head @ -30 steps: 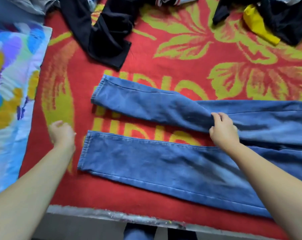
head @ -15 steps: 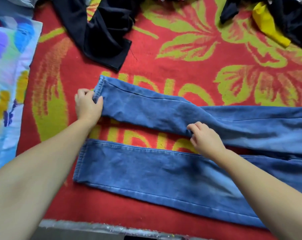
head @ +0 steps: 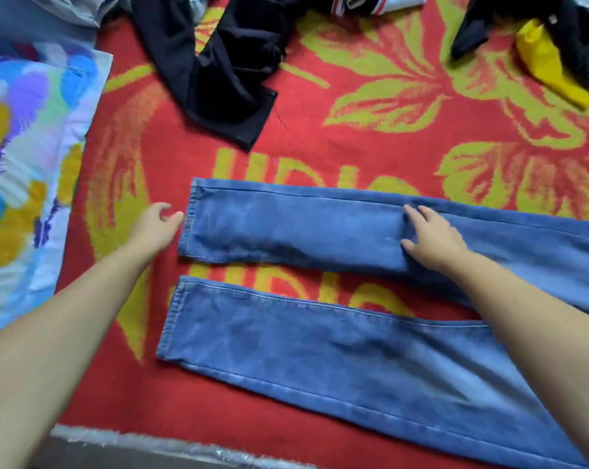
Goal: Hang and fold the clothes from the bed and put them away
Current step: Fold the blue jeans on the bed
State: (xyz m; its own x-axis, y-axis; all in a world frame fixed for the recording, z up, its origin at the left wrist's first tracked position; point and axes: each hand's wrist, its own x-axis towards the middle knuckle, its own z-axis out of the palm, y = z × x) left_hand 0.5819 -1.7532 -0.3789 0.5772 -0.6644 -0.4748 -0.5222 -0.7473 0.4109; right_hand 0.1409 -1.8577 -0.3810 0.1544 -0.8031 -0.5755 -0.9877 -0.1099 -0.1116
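Observation:
Blue jeans [head: 320,353] lie flat on the red and yellow blanket [head: 354,123], legs pointing left, hems side by side with a gap between them. My right hand [head: 431,238] presses flat on the far leg, fingers spread. My left hand [head: 156,228] hovers just left of the far leg's hem, fingers loosely curled, holding nothing.
Black garments [head: 225,72] lie bunched at the top of the blanket. Another dark pile with a yellow piece [head: 550,66] sits at the top right. A colourful pillow [head: 25,170] lies at the left. The bed's near edge [head: 151,448] runs along the bottom.
My left hand has let go of the far leg's hem, which now lies straighter and closer to the near leg. My right hand has opened flat on that leg.

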